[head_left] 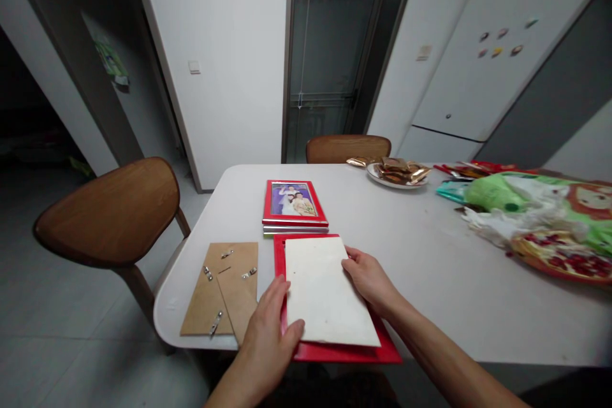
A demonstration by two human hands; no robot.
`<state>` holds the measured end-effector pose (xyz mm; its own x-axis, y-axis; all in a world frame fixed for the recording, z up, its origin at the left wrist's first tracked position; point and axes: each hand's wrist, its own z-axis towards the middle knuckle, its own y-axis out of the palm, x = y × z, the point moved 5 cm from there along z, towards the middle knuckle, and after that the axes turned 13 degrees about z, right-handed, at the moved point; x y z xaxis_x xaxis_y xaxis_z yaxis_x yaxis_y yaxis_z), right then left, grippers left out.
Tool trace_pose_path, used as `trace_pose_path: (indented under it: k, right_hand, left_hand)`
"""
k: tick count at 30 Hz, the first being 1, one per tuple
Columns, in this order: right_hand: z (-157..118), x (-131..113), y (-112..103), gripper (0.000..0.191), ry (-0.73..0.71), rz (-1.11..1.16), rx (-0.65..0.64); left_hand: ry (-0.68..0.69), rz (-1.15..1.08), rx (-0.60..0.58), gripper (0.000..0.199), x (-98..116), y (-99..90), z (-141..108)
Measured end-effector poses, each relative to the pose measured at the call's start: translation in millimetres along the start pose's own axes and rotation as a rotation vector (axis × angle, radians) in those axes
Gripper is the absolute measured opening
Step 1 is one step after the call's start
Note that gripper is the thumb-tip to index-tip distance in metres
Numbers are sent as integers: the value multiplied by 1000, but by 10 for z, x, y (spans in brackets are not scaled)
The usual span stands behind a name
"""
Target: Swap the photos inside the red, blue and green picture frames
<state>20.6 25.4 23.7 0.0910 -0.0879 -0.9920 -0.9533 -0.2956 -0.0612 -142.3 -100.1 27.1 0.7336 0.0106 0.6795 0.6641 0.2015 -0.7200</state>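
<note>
A white rectangular sheet [329, 293] lies tilted over a red picture frame [351, 352] at the table's front edge. My left hand [270, 325] grips the sheet's left side, thumb on top. At its upper right edge, my right hand [368, 277] pinches the sheet, fingers partly hidden beneath. To the left lies a brown frame backboard [203, 296] with several metal clips and a folded-out stand flap, close to my left hand. Behind the red frame sits a stack of picture frames [270, 204], the top one red with a photo of two people in it.
A plate [406, 186] of gold-wrapped snacks stands at the back of the white table [411, 255]. On the right are a green bag [502, 191], crumpled tissue and a dish of red seeds [564, 258]. Wooden chairs stand left [115, 213] and behind [348, 148].
</note>
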Motion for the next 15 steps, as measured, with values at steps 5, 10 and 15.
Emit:
trace_pose_path:
  k: [5, 10, 15]
  right_hand:
    - [112, 53, -30, 51, -21, -64, 26]
    - [156, 21, -51, 48, -86, -88, 29]
    - [156, 21, -102, 45, -82, -201, 82]
  left_hand:
    - [95, 132, -44, 51, 66, 54, -42]
    - [135, 196, -55, 47, 52, 83, -29]
    - [172, 216, -59, 45, 28, 108, -21]
